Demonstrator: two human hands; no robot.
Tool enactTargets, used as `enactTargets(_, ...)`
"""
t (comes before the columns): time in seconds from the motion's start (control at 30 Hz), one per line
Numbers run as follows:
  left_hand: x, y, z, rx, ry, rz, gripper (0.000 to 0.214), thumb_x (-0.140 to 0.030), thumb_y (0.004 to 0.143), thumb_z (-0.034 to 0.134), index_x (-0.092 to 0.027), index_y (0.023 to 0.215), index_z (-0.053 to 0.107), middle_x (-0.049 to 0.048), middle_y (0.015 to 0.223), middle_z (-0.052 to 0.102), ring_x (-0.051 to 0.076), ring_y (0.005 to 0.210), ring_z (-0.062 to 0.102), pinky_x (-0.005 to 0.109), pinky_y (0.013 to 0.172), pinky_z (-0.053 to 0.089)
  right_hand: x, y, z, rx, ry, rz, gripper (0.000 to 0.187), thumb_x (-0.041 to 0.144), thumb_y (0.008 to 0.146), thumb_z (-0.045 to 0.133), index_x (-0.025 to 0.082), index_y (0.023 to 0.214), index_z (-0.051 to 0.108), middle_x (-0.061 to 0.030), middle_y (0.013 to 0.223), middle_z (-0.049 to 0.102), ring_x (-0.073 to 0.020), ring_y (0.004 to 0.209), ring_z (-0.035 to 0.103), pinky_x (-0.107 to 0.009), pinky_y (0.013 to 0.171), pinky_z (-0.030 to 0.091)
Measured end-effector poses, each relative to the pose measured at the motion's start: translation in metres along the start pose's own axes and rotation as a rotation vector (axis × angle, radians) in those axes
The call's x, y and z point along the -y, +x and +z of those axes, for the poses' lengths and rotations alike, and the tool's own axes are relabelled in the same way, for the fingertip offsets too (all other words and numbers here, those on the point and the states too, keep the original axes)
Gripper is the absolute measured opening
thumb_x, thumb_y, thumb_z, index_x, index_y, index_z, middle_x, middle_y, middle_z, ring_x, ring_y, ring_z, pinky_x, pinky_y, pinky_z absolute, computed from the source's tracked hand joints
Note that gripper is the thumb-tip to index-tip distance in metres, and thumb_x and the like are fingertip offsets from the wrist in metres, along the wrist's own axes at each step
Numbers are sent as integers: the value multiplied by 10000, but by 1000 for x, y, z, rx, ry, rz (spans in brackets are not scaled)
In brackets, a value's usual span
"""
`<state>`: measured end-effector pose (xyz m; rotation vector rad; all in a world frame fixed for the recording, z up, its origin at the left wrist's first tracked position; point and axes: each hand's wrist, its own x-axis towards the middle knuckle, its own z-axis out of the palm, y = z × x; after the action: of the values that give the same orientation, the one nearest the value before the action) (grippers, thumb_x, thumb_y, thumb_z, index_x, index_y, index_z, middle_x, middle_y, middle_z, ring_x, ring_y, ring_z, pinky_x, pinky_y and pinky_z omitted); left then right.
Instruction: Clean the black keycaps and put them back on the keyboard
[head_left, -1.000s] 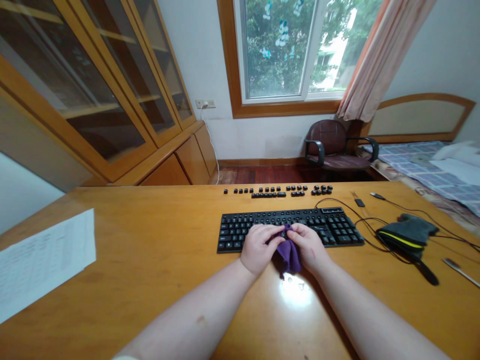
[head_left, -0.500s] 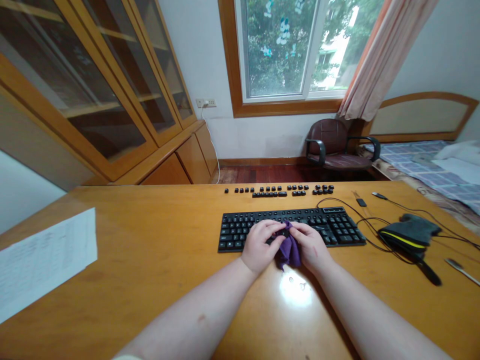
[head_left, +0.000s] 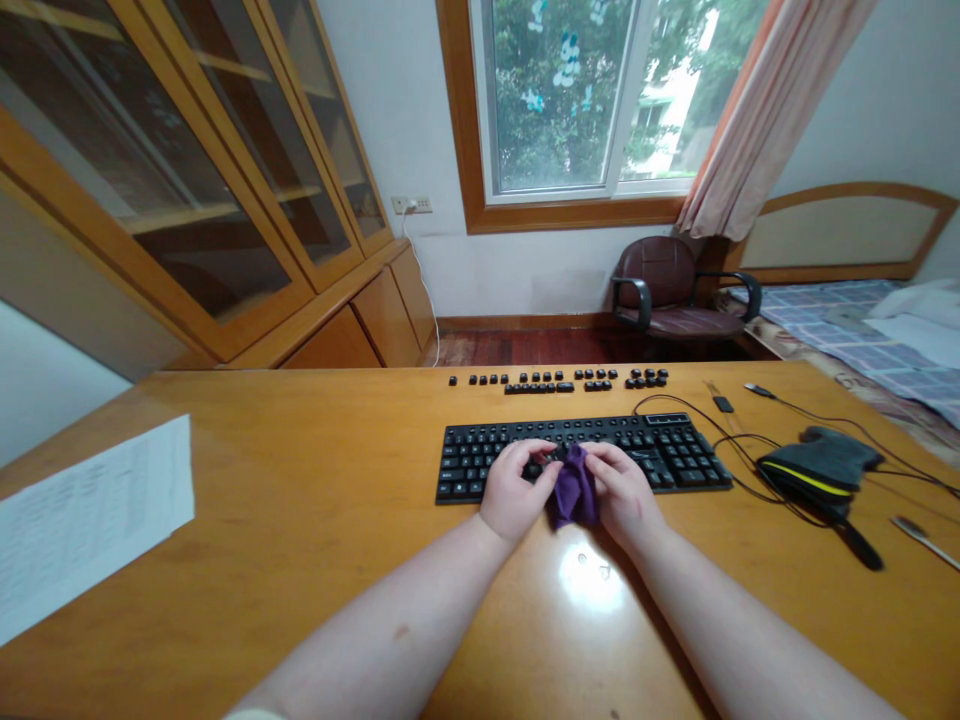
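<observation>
In the middle of the head view, a crumpled purple cloth (head_left: 575, 490) hangs from my right hand (head_left: 624, 490), pinched between thumb and fingers. Just left of it, my left hand (head_left: 517, 490) has its thumb and fingertips curled together round a small black piece (head_left: 553, 456) that looks like a keycap, mostly hidden by the fingers. Both hands are over the front edge of a black keyboard (head_left: 469, 465), covering part of its middle. Several loose black keycaps (head_left: 538, 388) lie in two rows behind the keyboard.
A grey pouch (head_left: 814, 465) with a yellow stripe lies at the right beside the keyboard cable (head_left: 739, 437), a USB plug (head_left: 759, 391) and a small brush (head_left: 909, 527). Paper sheets (head_left: 97, 520) rest at the table's left. A chair (head_left: 664, 285) stands beyond the table.
My left fingertips have drawn slightly apart from the cloth, taking the small black piece with them. The cloth now drops more loosely from my right hand.
</observation>
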<state>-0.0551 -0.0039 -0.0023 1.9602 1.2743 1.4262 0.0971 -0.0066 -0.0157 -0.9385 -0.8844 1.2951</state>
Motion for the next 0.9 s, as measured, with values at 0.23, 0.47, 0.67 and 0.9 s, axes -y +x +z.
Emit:
enactTargets(0.23, 1, 2, 0, 91, -35, 131, 238, -233, 789, 582, -211, 1017, 647, 44, 873, 659, 155, 842, 578, 317, 798, 479, -2, 2, -2, -33, -152, 24, 228, 372, 623, 730, 212, 783, 710, -46, 802, 699, -203, 775, 613, -345, 770, 463)
enactTargets(0.47, 0, 3, 1, 82, -55, 72, 165, -215, 780, 581, -195, 928, 649, 43, 860, 628, 147, 806, 578, 306, 772, 485, -2, 3, -3, -51, -130, 7, 221, 358, 622, 737, 209, 784, 712, -39, 788, 706, -188, 742, 618, -328, 742, 471)
enactTargets(0.67, -2, 3, -1, 14, -36, -10, 129, -239, 686, 676, -178, 784, 617, 13, 765, 613, 142, 731, 580, 293, 710, 495, 0, 2, -2, -6, -152, 18, 227, 339, 587, 755, 211, 772, 721, -48, 815, 704, -206, 773, 624, -345, 763, 477)
enactTargets(0.9, 5, -2, 3, 22, -131, -81, 34, -205, 679, 683, -188, 698, 661, 33, 765, 673, 191, 857, 645, 349, 805, 514, 6, -1, 2, 80, -242, 19, 246, 311, 577, 753, 224, 806, 732, -55, 858, 701, -215, 805, 623, -363, 789, 473)
